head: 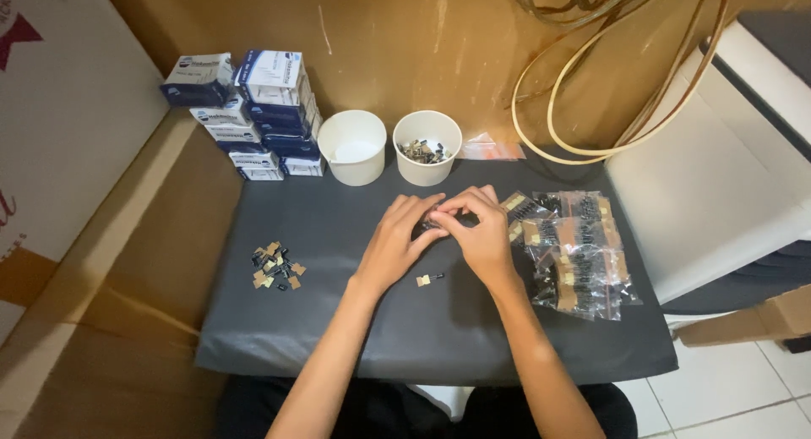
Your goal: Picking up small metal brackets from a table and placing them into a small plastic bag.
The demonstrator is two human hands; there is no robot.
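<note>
My left hand (397, 240) and my right hand (479, 228) meet over the middle of a dark grey mat (338, 321), fingertips pinched together on a small dark part that is mostly hidden by the fingers. A single small part with a tan tape end (427, 279) lies on the mat just below my hands. A small pile of similar taped parts (277, 267) lies to the left. Clear bags of dark components (574, 249) lie right of my right hand.
Two white paper cups stand at the mat's far edge: the left cup (352, 147) looks empty, the right cup (427, 147) holds small dark parts. Stacked blue-and-white boxes (253, 114) sit at the back left. Tan tubing (591, 92) loops at the back right beside a white appliance (718, 169).
</note>
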